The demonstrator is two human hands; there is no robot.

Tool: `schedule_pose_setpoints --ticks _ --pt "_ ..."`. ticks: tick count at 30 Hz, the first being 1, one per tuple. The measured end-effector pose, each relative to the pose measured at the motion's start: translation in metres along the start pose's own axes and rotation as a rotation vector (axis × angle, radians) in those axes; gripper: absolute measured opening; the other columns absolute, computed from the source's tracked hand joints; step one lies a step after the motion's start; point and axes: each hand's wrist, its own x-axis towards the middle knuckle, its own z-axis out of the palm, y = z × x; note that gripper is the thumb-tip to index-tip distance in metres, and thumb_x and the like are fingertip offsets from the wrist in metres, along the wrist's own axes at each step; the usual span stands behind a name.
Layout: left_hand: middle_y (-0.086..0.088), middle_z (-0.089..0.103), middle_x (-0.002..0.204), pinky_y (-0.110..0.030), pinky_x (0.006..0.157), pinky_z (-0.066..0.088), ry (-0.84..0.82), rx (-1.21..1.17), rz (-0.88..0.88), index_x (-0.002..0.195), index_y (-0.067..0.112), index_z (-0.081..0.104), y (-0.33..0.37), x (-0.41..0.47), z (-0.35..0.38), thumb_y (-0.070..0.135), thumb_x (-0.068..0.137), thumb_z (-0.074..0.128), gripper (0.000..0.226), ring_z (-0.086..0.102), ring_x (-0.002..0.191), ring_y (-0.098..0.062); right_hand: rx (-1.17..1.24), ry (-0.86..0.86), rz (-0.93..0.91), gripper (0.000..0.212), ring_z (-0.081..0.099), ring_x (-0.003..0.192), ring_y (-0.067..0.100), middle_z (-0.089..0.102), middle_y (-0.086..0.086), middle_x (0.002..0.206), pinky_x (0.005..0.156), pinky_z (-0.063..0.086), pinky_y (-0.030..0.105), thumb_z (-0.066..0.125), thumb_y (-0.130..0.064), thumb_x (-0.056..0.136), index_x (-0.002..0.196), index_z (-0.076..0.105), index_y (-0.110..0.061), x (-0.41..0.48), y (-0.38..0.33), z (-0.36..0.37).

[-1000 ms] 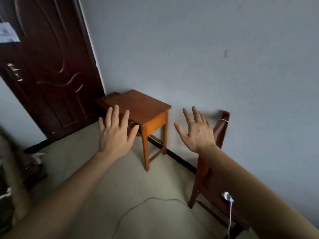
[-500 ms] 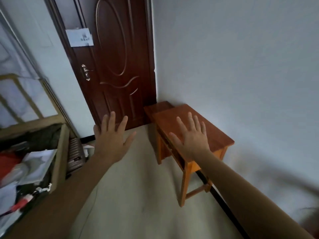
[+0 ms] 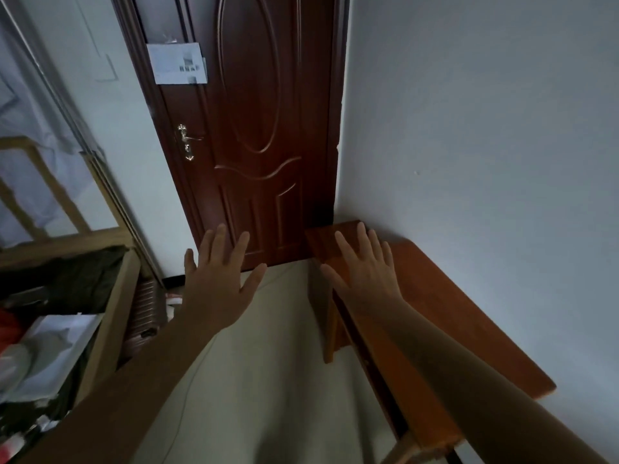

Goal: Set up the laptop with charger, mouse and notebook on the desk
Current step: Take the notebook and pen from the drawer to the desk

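Hands up in front, well apart, nothing in either. The left hand point(image 3: 217, 283) is at 11 o'clock and the right hand point(image 3: 366, 276) at 1 o'clock, both with palms away and fingers straight and spread.

The orange wooden tabletop point(image 3: 469, 316) runs from 1 to 3 o'clock. Its long back edge is tight against the pale wall point(image 3: 485, 128), and its front edge faces the open floor point(image 3: 268, 363). The right hand hangs over the far end near the front edge; can't tell if it touches. The right forearm crosses above that edge.

A low wooden stand point(image 3: 318, 234) sits just beyond the tabletop's far end, in the corner by the dark brown door point(image 3: 261, 128) at 12 o'clock. The door is shut, with a lever handle point(image 3: 186, 142) on its left side and a paper notice point(image 3: 177, 63) stuck up high.

The floor lane from 6 to 12 o'clock is the room for moving, and a thin cord point(image 3: 186, 393) trails across it.

The left side at 9 to 10 o'clock is boxed in by a light wood bed frame point(image 3: 110, 316) piled with white paper point(image 3: 57, 346) and dark cloth point(image 3: 77, 276). A ribbed suitcase point(image 3: 144, 309) stands between the frame and the lane.
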Motion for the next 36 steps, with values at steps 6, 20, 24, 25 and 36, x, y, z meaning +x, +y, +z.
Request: schedule_pose_setpoints --ticks 6,20,24,25,36 --pt "-0.022 0.03 0.157 -0.063 0.111 0.029 -0.075 -0.045 0.061 0.152 0.019 0.036 -0.055 0.139 0.051 0.065 0.095 0.022 0.075 0.024 0.146 -0.039 -0.009 0.009 0.087 0.079 -0.005 0.156 0.032 -0.003 0.006 0.17 0.12 -0.006 0.05 0.008 -0.081 0.092 0.159 0.005 -0.038 0.136 -0.009 0.031" --pt "-0.016 0.011 0.164 -0.058 0.116 0.024 -0.263 -0.073 0.19 0.157 0.024 0.017 -0.08 0.401 0.232 0.068 0.095 0.013 0.076 0.01 0.151 -0.033 0.013 -0.035 0.318 0.078 0.001 0.156 0.036 -0.002 0.011 0.17 0.124 0.008 0.057 0.01 -0.079 0.093 0.158 0.011 -0.036 0.359 0.049 0.128" --pt "-0.017 0.01 0.164 -0.059 0.116 0.022 -0.282 -0.095 0.234 0.157 0.023 0.016 -0.069 0.494 0.282 0.067 0.095 0.015 0.077 0.01 0.15 -0.033 0.039 -0.045 0.385 0.083 0.002 0.156 0.036 0.0 0.013 0.17 0.124 0.008 0.055 0.005 -0.077 0.09 0.16 0.013 -0.033 0.435 0.081 0.155" --pt "-0.017 0.009 0.164 -0.059 0.116 0.022 -0.314 -0.095 0.256 0.157 0.022 0.016 -0.056 0.546 0.298 0.067 0.095 0.016 0.077 0.01 0.15 -0.033 0.061 -0.041 0.451 0.083 0.003 0.156 0.036 0.001 0.013 0.169 0.124 0.008 0.055 0.005 -0.076 0.091 0.16 0.013 -0.031 0.476 0.099 0.159" --pt "-0.017 0.014 0.164 -0.062 0.115 0.016 -0.258 -0.147 0.447 0.156 0.021 0.022 -0.02 0.74 0.365 0.061 0.097 0.029 0.071 0.015 0.149 -0.033 -0.026 -0.055 0.59 0.067 0.029 0.15 0.029 0.029 0.012 0.164 0.117 0.032 0.045 0.031 -0.061 0.102 0.16 0.022 -0.028 0.61 0.16 0.156"
